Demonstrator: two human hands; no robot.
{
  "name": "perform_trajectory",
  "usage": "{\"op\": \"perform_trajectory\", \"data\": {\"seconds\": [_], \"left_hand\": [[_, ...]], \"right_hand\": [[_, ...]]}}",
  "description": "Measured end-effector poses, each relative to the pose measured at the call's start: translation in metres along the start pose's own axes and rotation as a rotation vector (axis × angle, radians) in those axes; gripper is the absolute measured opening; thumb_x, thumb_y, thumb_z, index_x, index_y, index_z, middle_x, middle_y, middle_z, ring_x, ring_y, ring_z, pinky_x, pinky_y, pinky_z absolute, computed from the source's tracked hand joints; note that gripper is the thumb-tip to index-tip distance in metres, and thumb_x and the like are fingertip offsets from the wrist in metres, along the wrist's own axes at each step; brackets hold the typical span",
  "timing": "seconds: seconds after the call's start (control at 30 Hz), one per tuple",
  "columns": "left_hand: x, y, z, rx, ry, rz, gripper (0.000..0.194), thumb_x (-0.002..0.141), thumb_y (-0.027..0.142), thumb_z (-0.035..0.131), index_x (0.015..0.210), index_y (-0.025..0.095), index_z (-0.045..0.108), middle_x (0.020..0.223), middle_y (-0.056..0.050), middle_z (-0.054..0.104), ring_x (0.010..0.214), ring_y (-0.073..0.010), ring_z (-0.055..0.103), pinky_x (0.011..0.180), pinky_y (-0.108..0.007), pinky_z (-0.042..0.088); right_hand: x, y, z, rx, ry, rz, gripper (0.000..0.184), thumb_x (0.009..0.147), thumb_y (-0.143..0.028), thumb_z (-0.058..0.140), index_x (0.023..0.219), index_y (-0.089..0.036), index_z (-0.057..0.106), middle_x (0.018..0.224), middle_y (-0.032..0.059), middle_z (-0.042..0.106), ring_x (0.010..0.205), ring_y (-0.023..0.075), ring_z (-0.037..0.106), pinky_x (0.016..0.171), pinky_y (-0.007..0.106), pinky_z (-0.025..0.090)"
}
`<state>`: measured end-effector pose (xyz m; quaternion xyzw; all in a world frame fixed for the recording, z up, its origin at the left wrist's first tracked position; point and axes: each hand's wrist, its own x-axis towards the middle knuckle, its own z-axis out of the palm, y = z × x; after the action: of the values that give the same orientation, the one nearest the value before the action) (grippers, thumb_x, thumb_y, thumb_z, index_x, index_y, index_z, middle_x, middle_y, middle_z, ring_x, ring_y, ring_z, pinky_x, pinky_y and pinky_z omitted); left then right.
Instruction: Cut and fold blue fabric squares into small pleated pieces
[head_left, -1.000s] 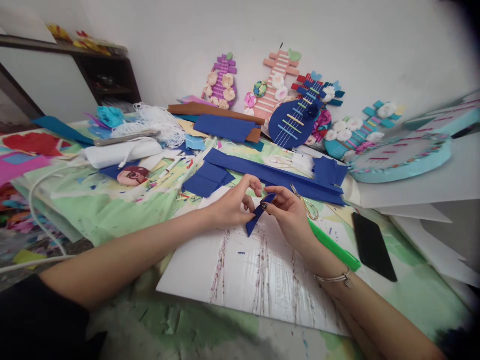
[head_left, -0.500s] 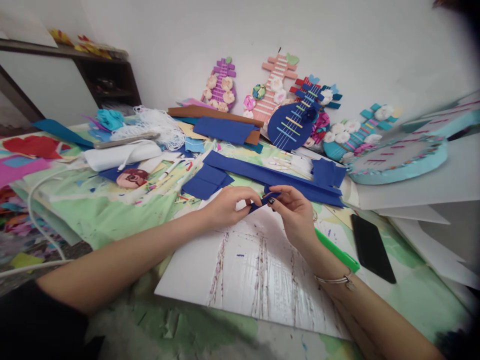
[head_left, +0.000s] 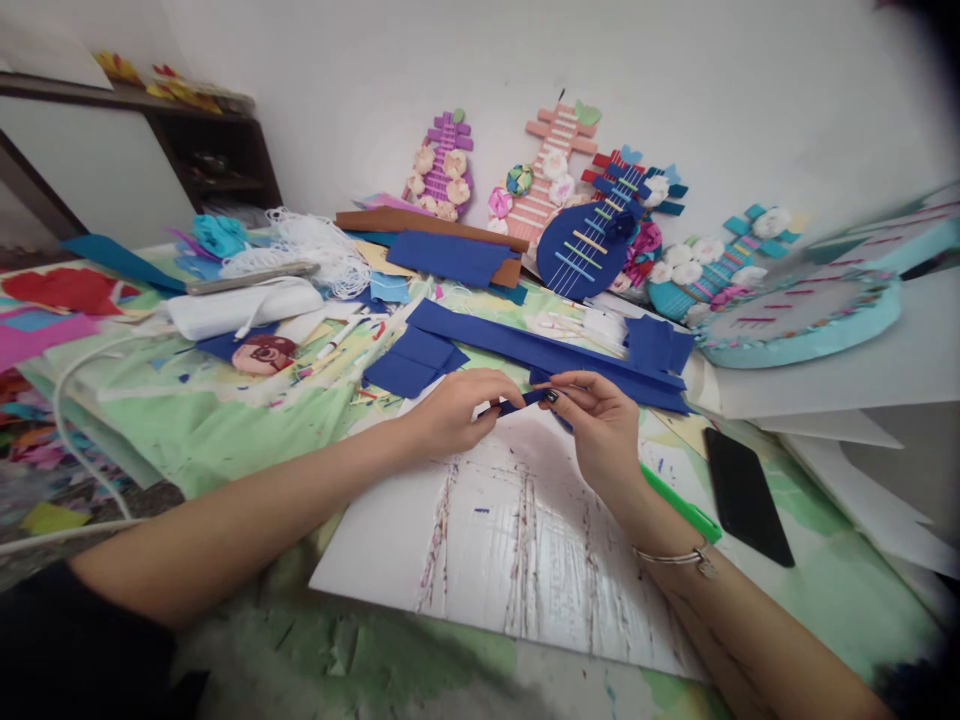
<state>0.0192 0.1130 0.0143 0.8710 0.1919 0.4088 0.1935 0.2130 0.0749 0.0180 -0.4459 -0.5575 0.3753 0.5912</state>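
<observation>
Both my hands meet over a white board [head_left: 517, 550] in the middle of the table. My left hand [head_left: 457, 408] and my right hand [head_left: 596, 420] each pinch one end of a small dark blue foam strip [head_left: 523, 401], which is stretched nearly level between them. Just behind the hands lie long blue foam sheets [head_left: 540, 350] and folded blue pieces [head_left: 416, 362]. A bracelet [head_left: 675, 557] circles my right wrist.
A green marker [head_left: 679, 503] and a black phone [head_left: 746, 495] lie right of my right hand. Foam guitar crafts [head_left: 589, 240] lean on the wall behind. A round light-blue craft [head_left: 802, 315] sits at right. White roll [head_left: 240, 305], cord and paper scraps crowd the left.
The blue strip hung tilted down from my fingers a second ago; now it is turned nearly level and held at both ends. Both hands shifted slightly away from me.
</observation>
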Motion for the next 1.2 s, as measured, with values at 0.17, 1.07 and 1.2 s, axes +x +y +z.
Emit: {"op": "perform_trajectory", "data": {"seconds": [0.17, 1.07, 1.2], "left_hand": [[-0.0002, 0.0000, 0.0000, 0.019, -0.011, 0.045, 0.030, 0.077, 0.001, 0.044, 0.094, 0.020, 0.061, 0.096, -0.005, 0.068, 0.089, -0.0178, 0.061, 0.080, -0.032, 0.048], [-0.0008, -0.0041, 0.0002, -0.200, 0.057, -0.224, 0.019, 0.072, 0.004, 0.053, 0.087, 0.016, 0.054, 0.081, 0.000, 0.062, 0.073, -0.0109, 0.058, 0.068, -0.023, 0.047], [-0.0018, -0.0029, 0.0008, -0.191, 0.029, -0.218, 0.019, 0.072, 0.004, 0.053, 0.087, 0.017, 0.055, 0.081, 0.001, 0.062, 0.073, -0.0102, 0.058, 0.068, -0.022, 0.046]], "right_hand": [[0.0009, 0.0012, -0.0019, -0.004, -0.019, 0.008, 0.016, 0.077, -0.026, 0.069, 0.093, -0.022, 0.065, 0.087, 0.0043, 0.073, 0.072, 0.0161, 0.067, 0.074, 0.035, 0.053], [0.0020, 0.0013, 0.0006, -0.051, -0.008, 0.028, 0.023, 0.067, -0.022, 0.075, 0.090, -0.021, 0.072, 0.086, 0.0045, 0.074, 0.080, 0.0173, 0.069, 0.072, 0.030, 0.056], [0.0013, 0.0020, 0.0010, -0.173, -0.130, 0.016, 0.029, 0.063, -0.019, 0.077, 0.092, -0.020, 0.073, 0.092, 0.0057, 0.073, 0.085, 0.0198, 0.068, 0.075, 0.032, 0.055]]}}
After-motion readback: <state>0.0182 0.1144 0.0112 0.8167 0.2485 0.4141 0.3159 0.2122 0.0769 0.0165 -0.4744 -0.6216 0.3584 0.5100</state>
